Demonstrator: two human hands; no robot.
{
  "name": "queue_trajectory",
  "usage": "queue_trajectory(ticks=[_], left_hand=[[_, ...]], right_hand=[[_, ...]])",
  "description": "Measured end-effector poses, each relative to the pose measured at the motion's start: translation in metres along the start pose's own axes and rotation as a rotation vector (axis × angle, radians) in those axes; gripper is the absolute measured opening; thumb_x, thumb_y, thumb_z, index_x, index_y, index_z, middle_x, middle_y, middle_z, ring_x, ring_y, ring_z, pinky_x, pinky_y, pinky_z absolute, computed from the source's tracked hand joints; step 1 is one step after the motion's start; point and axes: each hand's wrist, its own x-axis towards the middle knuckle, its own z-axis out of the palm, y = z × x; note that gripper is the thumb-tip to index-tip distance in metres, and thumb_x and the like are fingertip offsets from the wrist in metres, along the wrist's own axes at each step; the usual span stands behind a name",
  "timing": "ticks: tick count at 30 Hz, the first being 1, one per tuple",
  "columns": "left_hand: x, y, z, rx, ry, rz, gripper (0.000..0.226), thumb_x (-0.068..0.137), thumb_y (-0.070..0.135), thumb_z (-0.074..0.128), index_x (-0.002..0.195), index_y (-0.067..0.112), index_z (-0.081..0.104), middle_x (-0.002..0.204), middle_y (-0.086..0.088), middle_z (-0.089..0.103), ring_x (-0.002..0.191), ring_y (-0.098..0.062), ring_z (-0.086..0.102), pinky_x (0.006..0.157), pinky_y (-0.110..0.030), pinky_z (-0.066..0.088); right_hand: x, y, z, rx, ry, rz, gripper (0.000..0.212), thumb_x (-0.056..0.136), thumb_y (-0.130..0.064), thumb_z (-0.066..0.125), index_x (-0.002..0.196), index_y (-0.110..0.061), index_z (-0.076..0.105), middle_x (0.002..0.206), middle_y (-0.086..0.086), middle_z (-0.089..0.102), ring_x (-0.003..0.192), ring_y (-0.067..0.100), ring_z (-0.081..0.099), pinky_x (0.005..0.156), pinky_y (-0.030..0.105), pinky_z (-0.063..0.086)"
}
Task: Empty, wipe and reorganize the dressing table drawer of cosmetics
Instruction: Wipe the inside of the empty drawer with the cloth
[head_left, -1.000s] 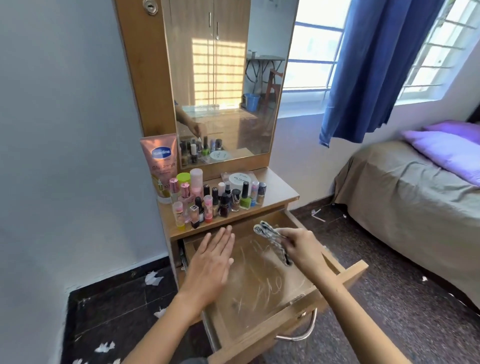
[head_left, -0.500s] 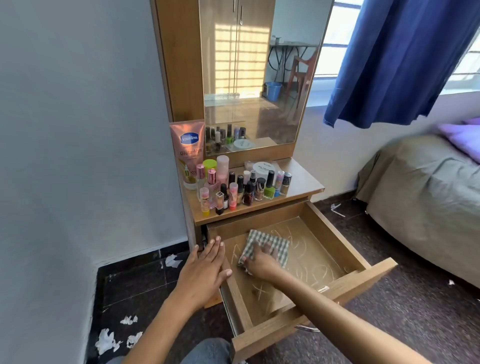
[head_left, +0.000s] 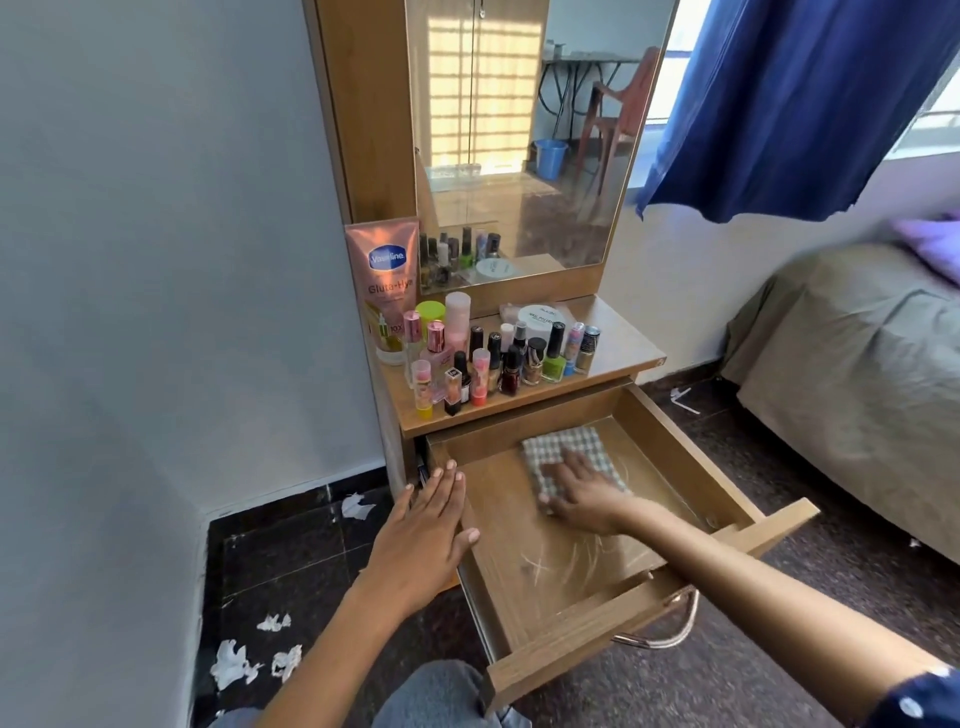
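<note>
While the head camera is looking down at a pulled-out, emptied wooden drawer (head_left: 691, 457), a small grey-and-white checked cloth (head_left: 566, 452) is lying on its floor toward the back. It looks soft, light and likely to bunch, so flat palm pressure probably suits it better than a pinch. The right hand (head_left: 582, 493) is pressing on the cloth with fingers spread flat. The left hand (head_left: 421, 540) is resting open on the drawer's left wall. Upright cosmetic bottles (head_left: 498, 358) are crowding the shelf above.
</note>
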Motion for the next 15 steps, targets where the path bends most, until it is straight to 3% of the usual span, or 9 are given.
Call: queue_trajectory(ticks=[3, 5, 7, 9, 12, 15], left_hand=[[0.001, -0.001, 0.001, 0.0, -0.019, 0.002, 0.105, 0.05, 0.077, -0.038, 0.138, 0.021, -0.025, 0.15, 0.004, -0.03, 0.138, -0.009, -0.025, 0.111, -0.031, -0.015], [0.001, -0.001, 0.001, 0.007, -0.018, 0.001, 0.1, 0.056, 0.077, -0.033, 0.139, 0.021, -0.025, 0.15, 0.003, -0.029, 0.138, -0.009, -0.025, 0.111, -0.031, -0.015], [0.001, 0.0, 0.0, 0.009, -0.011, -0.003, 0.085, 0.075, 0.072, -0.017, 0.142, 0.02, -0.022, 0.151, 0.003, -0.028, 0.138, -0.008, -0.025, 0.112, -0.031, -0.015], [0.001, 0.0, -0.001, 0.011, -0.024, -0.002, 0.08, 0.085, 0.068, -0.008, 0.147, 0.018, -0.017, 0.151, 0.003, -0.027, 0.138, -0.008, -0.025, 0.112, -0.031, -0.015], [0.001, 0.001, -0.002, 0.04, -0.023, 0.006, 0.102, 0.064, 0.075, -0.026, 0.148, 0.018, -0.015, 0.151, 0.004, -0.027, 0.137, -0.007, -0.026, 0.11, -0.03, -0.016], [0.001, 0.003, -0.005, 0.046, -0.047, -0.029, 0.068, 0.095, 0.055, 0.005, 0.149, 0.017, -0.014, 0.153, 0.002, -0.025, 0.137, -0.007, -0.025, 0.112, -0.031, -0.015]], right_hand=[[0.002, 0.006, -0.001, 0.111, -0.014, 0.092, 0.069, 0.098, -0.055, 0.031, 0.154, -0.027, 0.001, 0.155, 0.008, -0.029, 0.144, 0.029, -0.025, 0.116, 0.055, -0.01], [-0.002, -0.007, 0.004, 0.05, -0.066, 0.053, 0.074, 0.098, -0.058, 0.026, 0.152, -0.027, -0.013, 0.15, 0.007, -0.037, 0.139, 0.029, -0.033, 0.115, 0.055, -0.015], [-0.007, -0.026, 0.012, -0.021, -0.116, -0.036, 0.072, 0.099, -0.057, 0.023, 0.15, -0.027, -0.019, 0.149, 0.005, -0.039, 0.138, 0.028, -0.036, 0.115, 0.054, -0.016], [-0.011, -0.046, 0.02, -0.066, -0.142, -0.147, 0.066, 0.101, -0.052, 0.021, 0.151, -0.029, -0.015, 0.152, 0.003, -0.034, 0.14, 0.026, -0.033, 0.116, 0.052, -0.015], [-0.011, -0.068, 0.027, -0.102, -0.137, -0.252, 0.057, 0.104, -0.043, 0.02, 0.152, -0.029, -0.006, 0.158, -0.001, -0.024, 0.144, 0.022, -0.026, 0.118, 0.047, -0.012], [-0.007, -0.071, 0.025, -0.137, -0.095, -0.28, 0.054, 0.104, -0.04, 0.02, 0.153, -0.029, 0.0, 0.16, -0.002, -0.016, 0.147, 0.02, -0.019, 0.119, 0.046, -0.008]])
